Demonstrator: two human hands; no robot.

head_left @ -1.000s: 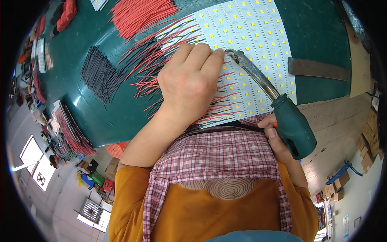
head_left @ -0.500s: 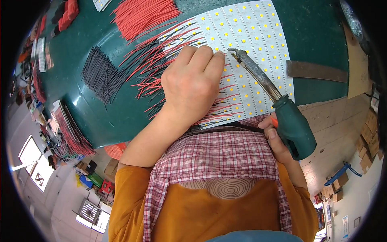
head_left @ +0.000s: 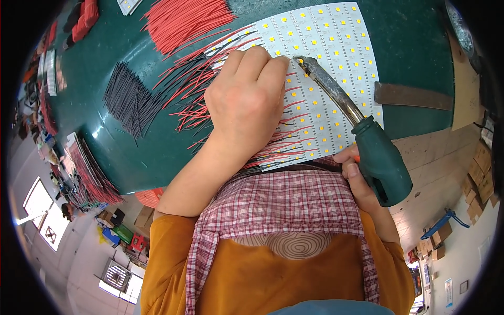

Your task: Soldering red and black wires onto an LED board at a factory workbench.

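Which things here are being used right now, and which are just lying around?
In use: left hand on the white LED panel, red wires attached, soldering iron in the right hand.

Lying about: black wire pile, loose red wire pile, metal strip.

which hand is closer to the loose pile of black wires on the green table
Left. The left hand rests on the white LED panel, just right of the black wires. The right hand holds the soldering iron at the table's near edge, farther right.
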